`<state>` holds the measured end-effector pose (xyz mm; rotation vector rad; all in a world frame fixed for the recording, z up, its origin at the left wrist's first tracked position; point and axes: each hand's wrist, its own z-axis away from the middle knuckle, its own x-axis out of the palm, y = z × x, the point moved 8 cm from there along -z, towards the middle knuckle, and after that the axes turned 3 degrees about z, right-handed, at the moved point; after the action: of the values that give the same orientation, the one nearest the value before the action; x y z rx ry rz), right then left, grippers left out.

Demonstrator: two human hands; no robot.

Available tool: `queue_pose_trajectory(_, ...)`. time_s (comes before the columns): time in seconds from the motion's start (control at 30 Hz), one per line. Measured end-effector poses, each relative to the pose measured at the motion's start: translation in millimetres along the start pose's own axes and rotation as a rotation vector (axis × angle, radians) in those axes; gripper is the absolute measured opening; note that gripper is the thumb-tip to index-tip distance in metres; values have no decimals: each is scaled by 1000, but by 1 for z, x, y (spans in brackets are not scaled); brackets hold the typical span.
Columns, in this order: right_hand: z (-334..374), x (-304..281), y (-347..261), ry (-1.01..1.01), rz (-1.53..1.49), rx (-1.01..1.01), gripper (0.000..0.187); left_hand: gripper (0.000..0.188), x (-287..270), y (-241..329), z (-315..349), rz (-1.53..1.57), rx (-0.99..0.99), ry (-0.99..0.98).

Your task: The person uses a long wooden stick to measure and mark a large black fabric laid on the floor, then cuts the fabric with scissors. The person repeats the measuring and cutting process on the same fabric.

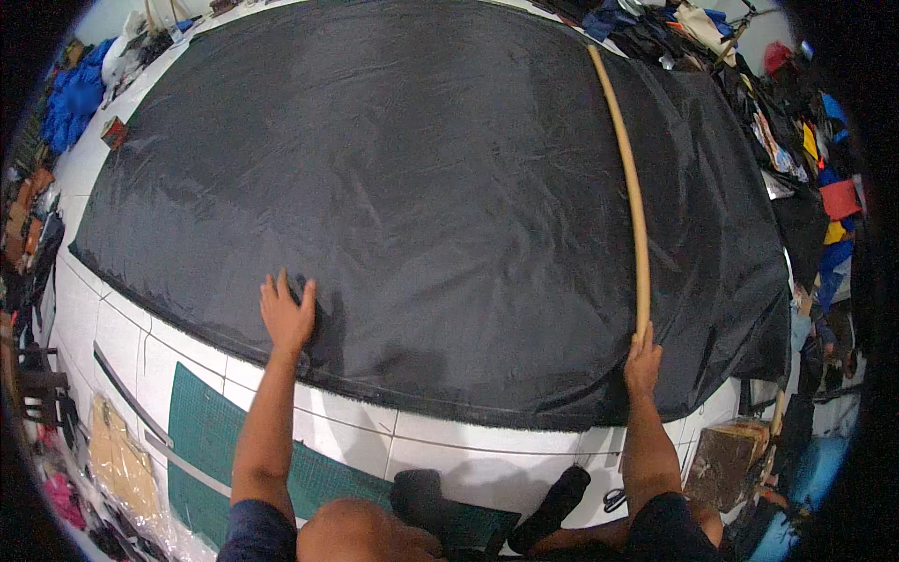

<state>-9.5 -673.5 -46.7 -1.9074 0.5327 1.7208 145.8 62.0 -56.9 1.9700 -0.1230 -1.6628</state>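
Piled cloth crowds the far left; a green cutting mat and scissors lie nearer. White floor borders the black sheet, whose broad middle stretches wide (wrinkled, mind). On it, the right hand grips a wooden pole by its near end; the left hand spreads its fingers over the sheet, perhaps touching.

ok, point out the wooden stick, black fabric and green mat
Wooden stick (632, 178): head view, mid-length.
Black fabric (403, 197): head view, middle of the sheet.
Green mat (330, 478): head view, middle stretch.

The right hand grips 1 pole on black fabric, the left hand splayed.
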Motion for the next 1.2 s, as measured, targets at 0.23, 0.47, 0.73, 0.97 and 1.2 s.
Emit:
queue_pose_trajectory(0.23,-26,-19,-72,124,-51,-150,54,84,28,12,-139,-271,-101,148)
queue_pose_trajectory(0.47,-11,-13,-284,13,-140,-541,55,83,48,19,-143,-195,-163,124)
queue_pose_trajectory(0.73,52,35,-636,-264,-298,-991,50,83,37,17,-149,-80,-217,75)
queue_pose_trajectory(0.97,121,63,-874,-335,-282,-1368,49,89,48,8,-154,-152,-238,-82)
queue_pose_trajectory(1.2,254,96,-972,-637,-268,-1524,50,78,71,-3,-131,-259,-317,-58)
